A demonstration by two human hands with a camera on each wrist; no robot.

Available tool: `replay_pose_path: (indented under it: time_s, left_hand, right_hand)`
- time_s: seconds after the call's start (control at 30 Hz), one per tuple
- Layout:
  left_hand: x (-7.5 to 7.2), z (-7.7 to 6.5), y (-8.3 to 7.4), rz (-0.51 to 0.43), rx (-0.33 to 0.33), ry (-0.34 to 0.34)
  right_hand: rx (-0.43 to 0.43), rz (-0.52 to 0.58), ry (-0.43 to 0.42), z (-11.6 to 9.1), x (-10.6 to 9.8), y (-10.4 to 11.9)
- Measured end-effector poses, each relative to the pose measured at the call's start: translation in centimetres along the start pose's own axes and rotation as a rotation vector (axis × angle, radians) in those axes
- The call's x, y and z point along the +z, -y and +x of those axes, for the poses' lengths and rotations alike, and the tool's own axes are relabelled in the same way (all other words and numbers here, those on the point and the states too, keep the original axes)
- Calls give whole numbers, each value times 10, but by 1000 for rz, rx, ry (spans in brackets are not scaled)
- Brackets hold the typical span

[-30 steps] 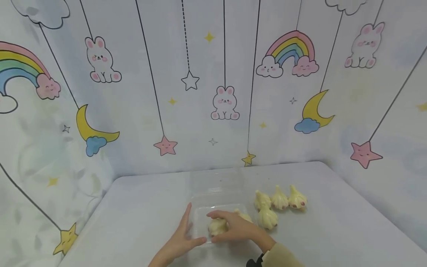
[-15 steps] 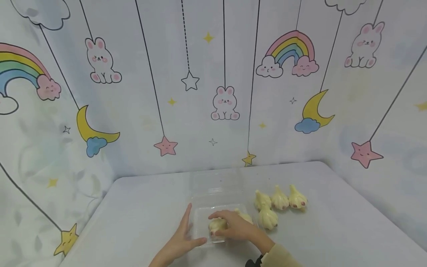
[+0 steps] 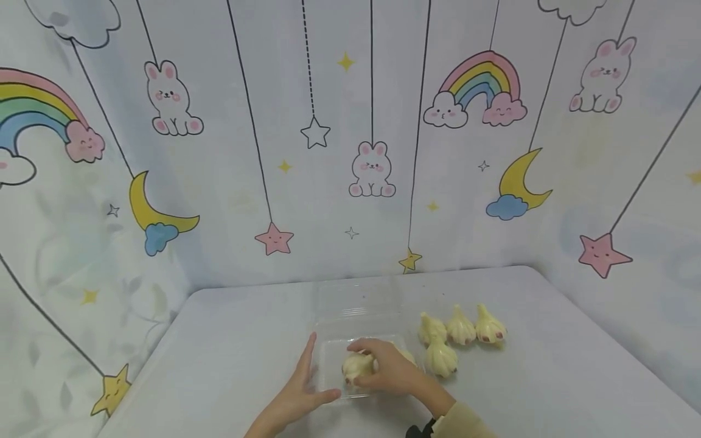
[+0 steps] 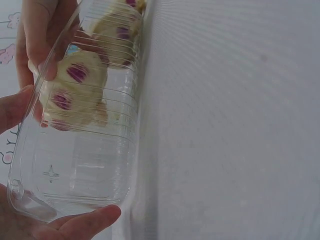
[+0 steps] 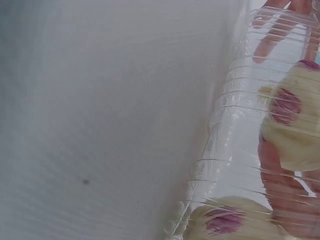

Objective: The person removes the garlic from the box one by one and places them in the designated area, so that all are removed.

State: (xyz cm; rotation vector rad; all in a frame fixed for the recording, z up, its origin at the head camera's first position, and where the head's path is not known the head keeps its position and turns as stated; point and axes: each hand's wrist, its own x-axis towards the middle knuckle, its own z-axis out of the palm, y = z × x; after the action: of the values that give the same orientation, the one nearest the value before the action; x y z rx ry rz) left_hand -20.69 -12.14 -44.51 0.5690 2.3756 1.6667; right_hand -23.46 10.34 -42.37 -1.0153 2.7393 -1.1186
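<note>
In the head view a clear plastic clamshell box point(image 3: 327, 365) lies on the table, its lid point(image 3: 356, 298) folded back. My left hand point(image 3: 296, 389) steadies the box's left side, fingers and thumb spread nearly straight along its edges. Inside the box, my right hand point(image 3: 391, 368) holds a pale garlic bulb point(image 3: 357, 369) between thumb and fingers. Another garlic bulb point(image 3: 405, 356) sits to the right in the box, partly hidden by that hand. Through the ribbed wall, the left wrist view shows purple patches on the held bulb point(image 4: 77, 92).
To the right of the box, garlic bulbs lie on the white table point(image 3: 241, 340): one in front point(image 3: 440, 359), one behind it point(image 3: 431, 328), and two farther right, a bulb point(image 3: 460, 326) and an end bulb point(image 3: 489, 326). A printed cloth wall point(image 3: 328, 201) rises behind.
The right thumb and fingers have drawn closer around the bulb in the box, and the bulb has turned slightly. The left hand stays put at the box's side.
</note>
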Motion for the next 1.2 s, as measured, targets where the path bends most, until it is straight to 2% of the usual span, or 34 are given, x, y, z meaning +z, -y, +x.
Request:
replay_pose_path:
  time_s: [0.2, 0.43, 0.73, 1.07, 1.2]
  left_hand:
    - [1, 1, 1, -2, 15, -10]
    - [1, 1, -3, -7, 7, -11]
    - [1, 2, -2, -12, 0, -16]
    - [2, 0, -3, -18, -13, -21]
    - [2, 0, -2, -15, -14, -23]
  right_hand:
    - [-1, -2, -44, 0, -1, 0]
    - [-32, 91, -58, 0, -4, -1]
    - [0, 133, -74, -6, -14, 5]
    - [83, 71, -130, -14, -27, 7]
    - [112, 134, -141, -17, -32, 6]
